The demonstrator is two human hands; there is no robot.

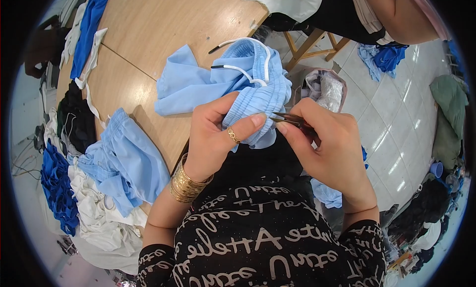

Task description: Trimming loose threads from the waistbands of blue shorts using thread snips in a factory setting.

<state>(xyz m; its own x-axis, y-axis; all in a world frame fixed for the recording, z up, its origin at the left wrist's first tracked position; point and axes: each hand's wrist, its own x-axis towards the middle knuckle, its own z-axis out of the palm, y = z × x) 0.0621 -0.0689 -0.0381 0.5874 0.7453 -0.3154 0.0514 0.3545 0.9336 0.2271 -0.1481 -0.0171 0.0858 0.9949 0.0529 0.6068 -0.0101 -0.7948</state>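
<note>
A pair of light blue shorts (186, 86) lies partly on the table, its gathered elastic waistband toward me. From the waistband comes a white drawstring (268, 64) with dark tips. My left hand (214, 131) pinches the waistband between thumb and fingers, a gold ring and several bangles on that arm. In my right hand (329, 138) is a pair of dark thread snips (287, 119), gripped between thumb and fingers. Their pointed blades reach the waistband's edge, close to my left thumb. The snips' handles are mostly hidden by my fingers.
On the wooden table (148, 24), another light blue garment (131, 153) lies at the left, beside white cloth (94, 212) and blue cloth (57, 188). A wooden stool (312, 46) and a bag (325, 91) stand beyond my hands. Another person's arm (411, 17) shows at the far right.
</note>
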